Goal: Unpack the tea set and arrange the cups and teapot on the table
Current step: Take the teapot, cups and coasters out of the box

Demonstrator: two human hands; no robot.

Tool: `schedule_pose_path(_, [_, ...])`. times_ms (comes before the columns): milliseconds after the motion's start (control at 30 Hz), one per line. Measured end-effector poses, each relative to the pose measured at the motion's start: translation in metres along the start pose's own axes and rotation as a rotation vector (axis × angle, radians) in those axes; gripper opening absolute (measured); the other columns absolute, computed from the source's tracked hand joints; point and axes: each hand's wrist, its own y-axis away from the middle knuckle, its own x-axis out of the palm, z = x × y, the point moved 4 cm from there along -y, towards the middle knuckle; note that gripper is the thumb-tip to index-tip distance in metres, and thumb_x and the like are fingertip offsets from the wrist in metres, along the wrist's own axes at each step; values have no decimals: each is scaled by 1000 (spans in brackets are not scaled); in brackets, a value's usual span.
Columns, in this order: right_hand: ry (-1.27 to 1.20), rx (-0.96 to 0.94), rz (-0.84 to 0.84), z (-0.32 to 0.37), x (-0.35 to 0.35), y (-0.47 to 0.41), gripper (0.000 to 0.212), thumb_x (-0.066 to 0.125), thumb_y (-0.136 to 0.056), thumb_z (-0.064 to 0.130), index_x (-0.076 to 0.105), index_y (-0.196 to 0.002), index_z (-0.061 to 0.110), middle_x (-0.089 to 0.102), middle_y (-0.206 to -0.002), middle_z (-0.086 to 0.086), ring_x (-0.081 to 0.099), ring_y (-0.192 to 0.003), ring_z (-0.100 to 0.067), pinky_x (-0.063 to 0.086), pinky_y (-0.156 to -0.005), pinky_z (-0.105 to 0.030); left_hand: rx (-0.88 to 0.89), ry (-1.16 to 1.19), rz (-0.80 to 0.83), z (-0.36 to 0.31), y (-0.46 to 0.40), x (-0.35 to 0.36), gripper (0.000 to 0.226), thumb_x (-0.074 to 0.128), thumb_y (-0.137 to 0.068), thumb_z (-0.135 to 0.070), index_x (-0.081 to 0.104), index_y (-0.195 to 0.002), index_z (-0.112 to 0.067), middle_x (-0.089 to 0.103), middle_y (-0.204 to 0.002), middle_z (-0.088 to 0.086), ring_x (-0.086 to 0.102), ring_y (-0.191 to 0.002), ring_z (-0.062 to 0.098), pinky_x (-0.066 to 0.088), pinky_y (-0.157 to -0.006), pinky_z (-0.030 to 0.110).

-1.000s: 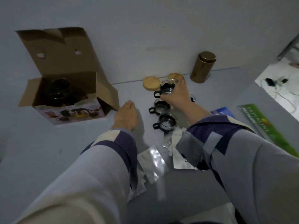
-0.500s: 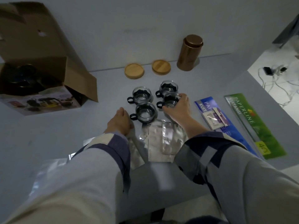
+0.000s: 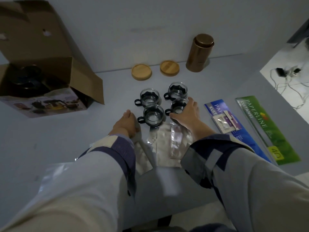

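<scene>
So the fourth cup is now sitting down in the two-by-two cluster on the table, my right hand still curling round it, left hand resting flat and empty, while the teapot is waiting in the box.

The open brown cardboard box was cut off by the left and top edges, and the dark glass teapot inside it sat in shadow — its outline could not be made out. The right hand covered part of the near-right glass cup with a black holder. The blue paper pad ran under the right sleeve — its lettering was half hidden.
</scene>
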Motion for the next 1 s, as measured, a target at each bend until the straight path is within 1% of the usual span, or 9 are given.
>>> schedule_pose_path(100, [62, 7, 1, 17, -12, 2, 96, 71, -73, 37, 16, -147, 12, 25, -148, -12, 22, -138, -33, 22, -116, -47, 10, 17, -8, 12, -2, -17, 66, 48, -93, -2, 15, -149, 2, 17, -158, 15, 24, -144, 28, 20, -116, 32])
schedule_pose_path(267, [119, -55, 0, 74, -20, 8, 81, 61, -79, 32, 20, -147, 13, 23, -149, -13, 19, -139, -32, 20, -116, -45, 32, 29, -228, 43, 14, -77, 59, 37, -94, 1, 20, -150, -2, 14, -160, 10, 17, -147, 23, 17, -119, 33])
schedule_pose_path(367, [130, -137, 25, 123, -8, 14, 80, 59, -81, 30, 20, -148, 13, 22, -151, -13, 18, -141, -33, 23, -114, -46, -6, 62, -367, 66, 31, -118, 42, 40, -96, -4, 37, -138, 2, 43, -142, 20, 44, -128, 34, 36, -109, 41])
schedule_pose_path(433, [144, -204, 74, 153, 5, 19, 75, 56, -85, 28, 19, -148, 11, 21, -152, -13, 18, -140, -34, 25, -112, -44, -13, 88, -438, 81, 41, -138, 36, 47, -96, -9, 45, -131, -1, 55, -130, 17, 54, -116, 34, 43, -101, 42])
schedule_pose_path(500, [147, -289, 128, 190, 26, 26, 72, 54, -89, 27, 18, -149, 9, 23, -151, -14, 21, -139, -35, 26, -112, -42, -30, 110, -530, 106, 55, -155, 40, 48, -95, -12, 45, -134, -5, 49, -138, 12, 49, -124, 31, 39, -104, 41])
schedule_pose_path(633, [110, -450, 170, 261, 69, 41, 64, 54, -90, 24, 28, -146, 10, 36, -146, -14, 35, -134, -33, 35, -106, -37, -150, 130, -664, 173, 73, -175, 55, 44, -96, -14, 28, -149, -10, 23, -157, 5, 24, -144, 24, 27, -114, 43])
schedule_pose_path(833, [135, -640, 252, 348, 136, 60, 49, 54, -93, 26, 43, -140, 14, 48, -141, -9, 48, -127, -26, 42, -103, -34, -283, 147, -638, 258, 71, -179, 70, 48, -95, -28, 14, -151, -3, 13, -159, 13, 18, -145, 31, 21, -118, 42])
schedule_pose_path(933, [135, -647, 298, 376, 164, 63, 41, 52, -95, 28, 51, -133, 13, 56, -132, -6, 55, -118, -23, 44, -90, -27, -294, 200, -609, 282, 66, -174, 84, 53, -91, -45, 12, -152, -5, 13, -159, 14, 20, -144, 33, 23, -117, 45])
schedule_pose_path(1000, [122, -587, 358, 391, 182, 62, 32, 53, -95, 27, 58, -120, 8, 62, -117, -8, 59, -108, -24, 48, -82, -30, -300, 225, -567, 293, 60, -171, 96, 54, -87, -54, 6, -152, -3, 7, -160, 13, 15, -146, 31, 20, -119, 42])
